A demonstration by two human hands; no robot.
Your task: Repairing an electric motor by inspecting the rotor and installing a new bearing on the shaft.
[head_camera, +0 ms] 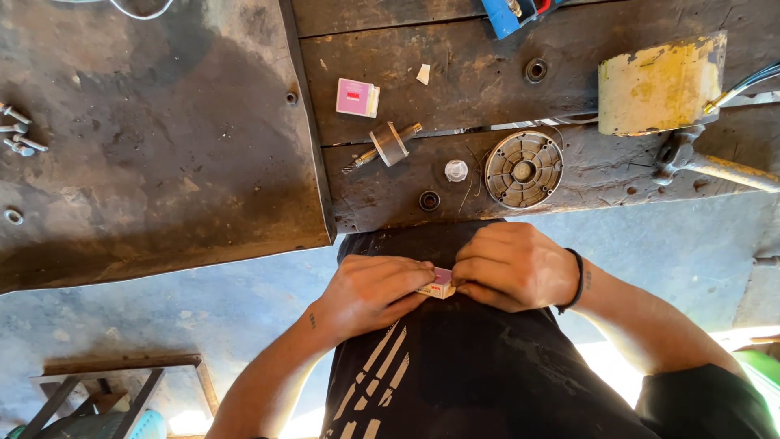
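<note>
Box (439, 284), small, pink and pale, sits pinched between both hands just below the bench edge, close against the dark shirt (455, 366). From my remote seat I see the left hand (370, 294) gripping its left end, fingers pressed together along the top and thumb under it. The right hand (513, 266) closes over the right end, fingers curled tight onto the box, with a black band (576, 280) round the wrist. Most of the box is hidden by the fingers, so I cannot tell whether it is open. On the bench (162, 187) above, a 2nd pink box (357, 97) lies flat, well apart from the hands. Just below it a short shaft (388, 145) with a metal collar lies tilted. A round ribbed cover (524, 169) rests near the bench edge, with a small clear cap (456, 170) just beside it and a dark ring (429, 200) nearer the edge. A worn yellow housing (660, 84) stands at the right. A few bolts (18, 130) lie at the far left of the bench.
</note>
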